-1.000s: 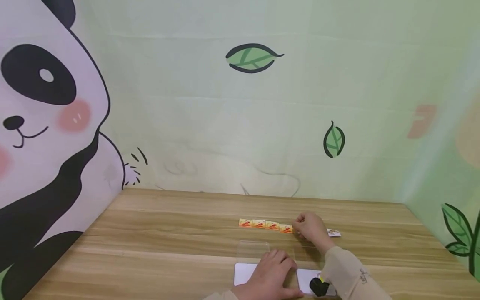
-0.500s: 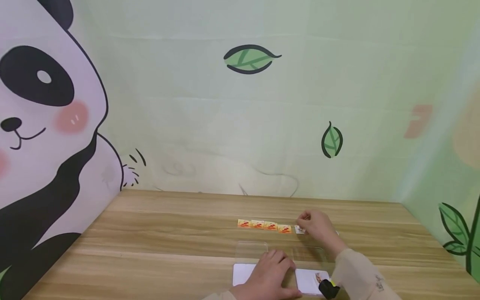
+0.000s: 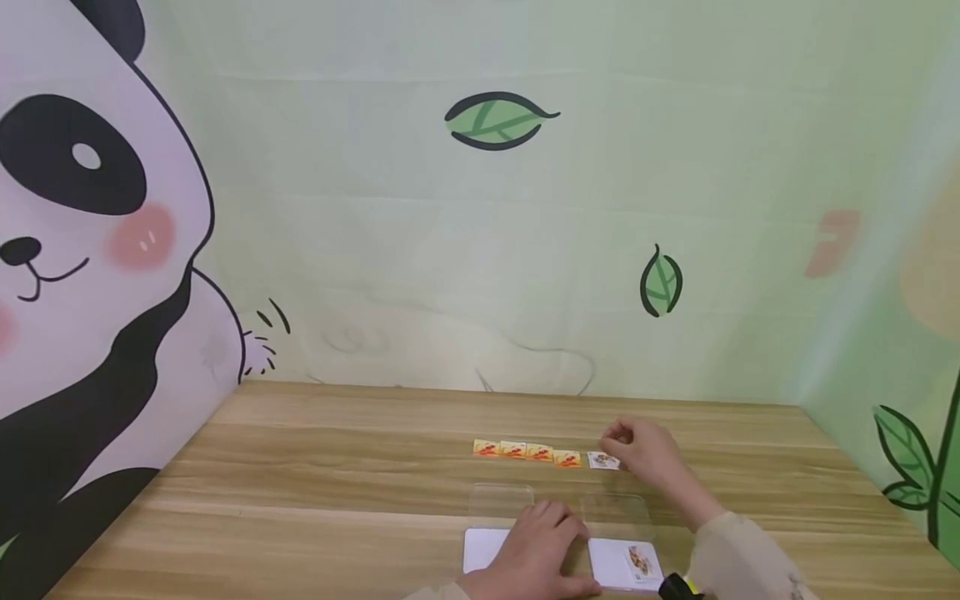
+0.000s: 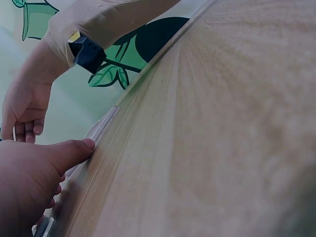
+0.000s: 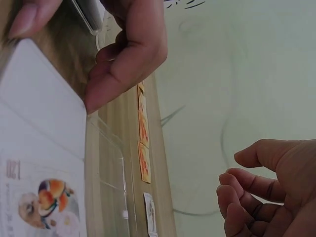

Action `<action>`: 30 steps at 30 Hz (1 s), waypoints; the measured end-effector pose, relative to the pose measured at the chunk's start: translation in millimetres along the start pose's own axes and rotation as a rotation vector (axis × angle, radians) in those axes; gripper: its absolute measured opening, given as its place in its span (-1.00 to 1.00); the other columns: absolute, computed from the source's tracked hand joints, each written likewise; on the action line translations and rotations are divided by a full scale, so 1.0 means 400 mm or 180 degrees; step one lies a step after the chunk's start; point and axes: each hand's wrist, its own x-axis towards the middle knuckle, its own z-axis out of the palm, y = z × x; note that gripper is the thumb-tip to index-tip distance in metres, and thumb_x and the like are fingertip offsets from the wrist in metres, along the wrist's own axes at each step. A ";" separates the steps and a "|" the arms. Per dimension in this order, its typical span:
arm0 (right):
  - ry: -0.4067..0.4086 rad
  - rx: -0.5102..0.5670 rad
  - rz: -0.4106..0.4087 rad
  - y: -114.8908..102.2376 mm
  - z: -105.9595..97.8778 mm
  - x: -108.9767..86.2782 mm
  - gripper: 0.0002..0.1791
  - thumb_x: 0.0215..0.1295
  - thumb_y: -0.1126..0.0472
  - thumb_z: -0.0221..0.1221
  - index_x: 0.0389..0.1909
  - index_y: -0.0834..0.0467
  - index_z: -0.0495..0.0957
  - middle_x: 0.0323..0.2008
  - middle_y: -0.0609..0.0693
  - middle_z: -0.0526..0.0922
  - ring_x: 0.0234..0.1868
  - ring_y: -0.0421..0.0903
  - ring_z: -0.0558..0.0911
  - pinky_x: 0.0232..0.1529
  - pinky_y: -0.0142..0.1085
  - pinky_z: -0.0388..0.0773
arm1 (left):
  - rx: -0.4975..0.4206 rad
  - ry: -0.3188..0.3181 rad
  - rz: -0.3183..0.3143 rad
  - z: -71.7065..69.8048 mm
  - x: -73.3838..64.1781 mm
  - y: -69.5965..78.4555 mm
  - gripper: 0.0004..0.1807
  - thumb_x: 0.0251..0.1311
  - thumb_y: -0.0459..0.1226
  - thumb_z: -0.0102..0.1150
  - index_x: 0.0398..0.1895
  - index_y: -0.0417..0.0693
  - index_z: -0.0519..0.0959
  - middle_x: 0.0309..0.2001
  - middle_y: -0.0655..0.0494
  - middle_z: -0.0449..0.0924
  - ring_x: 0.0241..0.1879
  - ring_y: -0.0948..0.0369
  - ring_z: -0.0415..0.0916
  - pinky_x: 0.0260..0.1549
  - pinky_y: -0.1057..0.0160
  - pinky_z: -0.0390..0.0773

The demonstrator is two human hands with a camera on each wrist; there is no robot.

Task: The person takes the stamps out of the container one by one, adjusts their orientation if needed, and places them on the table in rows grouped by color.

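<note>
Both hands are working over the wooden table as I watch the feeds. Farthest left, the left case is lying with its left lid folded back; the part I am seeing is bare white, but fingers are hiding the rest. Beside it, my left hand is holding the left end of the right case between thumb and forefinger. Behind, four orange cards are lying in a near-unbroken row, the last slightly out of line, and I am counting that stretch as done. Past a gap, a white picture card is lying flat, so I am judging it set down but not closed up to the others. Below, a printed card is resting inside the right case; I am reckoning it as the piece left, with both lids unshut. Rightmost, my right hand is hovering just beside the white picture card, fingers loosely curling around nothing.
</note>
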 end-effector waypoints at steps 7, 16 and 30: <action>-0.0016 0.0036 -0.0160 -0.006 -0.016 -0.029 -0.85 0.25 0.25 0.19 -0.25 0.28 0.54 -0.41 0.04 0.59 -0.48 -0.16 0.51 -0.50 -0.39 0.47 | -0.0011 -0.0041 -0.0025 0.002 0.000 0.000 -0.49 0.02 0.21 0.28 -0.09 0.11 0.54 -0.08 0.28 0.46 -0.03 0.32 0.34 -0.07 0.37 0.37; -0.0053 0.0075 -0.0276 0.003 -0.033 -0.053 -0.85 0.25 0.24 0.19 -0.24 0.25 0.54 -0.43 0.01 0.59 -0.48 -0.16 0.52 -0.52 -0.41 0.48 | -0.0096 -0.0148 -0.0096 -0.003 0.002 0.001 -0.49 0.03 0.21 0.27 -0.08 0.11 0.54 -0.06 0.28 0.46 -0.01 0.32 0.35 -0.04 0.33 0.39; -0.0040 0.0081 -0.0451 0.013 -0.042 -0.096 -0.86 0.24 0.22 0.22 -0.28 0.22 0.56 -0.42 -0.02 0.61 -0.51 -0.28 0.47 -0.49 -0.45 0.48 | -0.0152 -0.0155 -0.0098 -0.003 0.002 0.000 -0.50 0.04 0.21 0.27 -0.09 0.12 0.53 -0.08 0.29 0.44 -0.03 0.33 0.33 -0.06 0.36 0.38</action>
